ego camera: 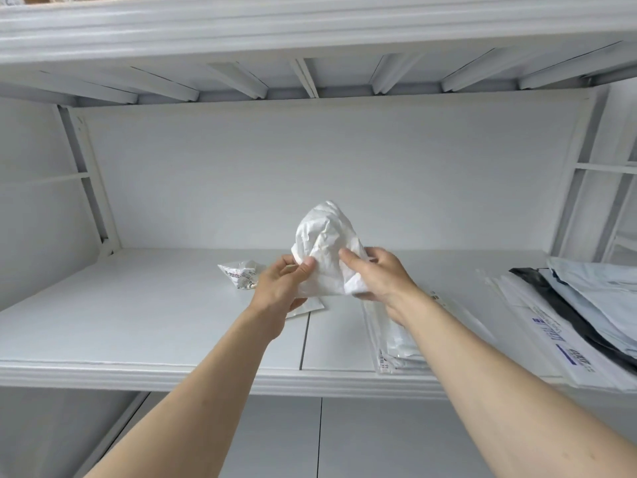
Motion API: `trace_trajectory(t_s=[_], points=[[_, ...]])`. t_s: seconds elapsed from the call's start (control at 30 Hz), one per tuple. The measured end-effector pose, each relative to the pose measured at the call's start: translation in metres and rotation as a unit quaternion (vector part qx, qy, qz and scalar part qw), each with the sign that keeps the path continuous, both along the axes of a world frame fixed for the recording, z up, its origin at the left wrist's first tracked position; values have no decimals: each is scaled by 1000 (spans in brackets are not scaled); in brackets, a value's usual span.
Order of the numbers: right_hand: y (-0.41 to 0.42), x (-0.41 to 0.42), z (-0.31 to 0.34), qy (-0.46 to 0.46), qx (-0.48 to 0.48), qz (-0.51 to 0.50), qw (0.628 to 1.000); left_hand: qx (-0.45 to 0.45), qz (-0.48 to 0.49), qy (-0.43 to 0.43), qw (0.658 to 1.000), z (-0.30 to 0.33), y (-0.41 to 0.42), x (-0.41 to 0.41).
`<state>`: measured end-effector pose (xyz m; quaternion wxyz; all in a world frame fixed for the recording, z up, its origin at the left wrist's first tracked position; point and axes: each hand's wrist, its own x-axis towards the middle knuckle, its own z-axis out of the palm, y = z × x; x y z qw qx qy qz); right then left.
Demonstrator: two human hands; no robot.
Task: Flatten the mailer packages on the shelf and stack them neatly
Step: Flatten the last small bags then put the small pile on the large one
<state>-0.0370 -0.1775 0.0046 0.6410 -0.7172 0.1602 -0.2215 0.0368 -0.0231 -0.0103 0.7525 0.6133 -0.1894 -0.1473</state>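
White crumpled mailer [327,246] is held above the shelf [155,322], pinched by the left hand [286,288] and right hand [375,274]. Flattening seems underway; next, spread it, press flat, add to the stack [396,339].

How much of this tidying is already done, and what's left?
Done: flat mailers lie stacked in two piles on the right of the shelf. In hand: both hands grip a crumpled white mailer. Left: flattening it, plus the crumpled printed one behind.
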Motion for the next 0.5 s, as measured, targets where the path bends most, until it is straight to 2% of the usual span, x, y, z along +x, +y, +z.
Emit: trace_trajectory(t_s=[0.07, 0.17, 0.27, 0.5], points=[[5, -8, -4, 14, -38, 17, 999, -18, -5, 38, 999, 4, -5, -4], [2, -16, -5, -21, -104, -10, 994, -10, -38, 54, 998, 8, -2, -7], [-9, -23, -1, -18, -139, -8, 990, -19, -37, 5, 999, 9, 8, -5], [-20, -36, -2, 15, -196, 35, 980, 29, 64, -113, 991, 8, 41, 17]])
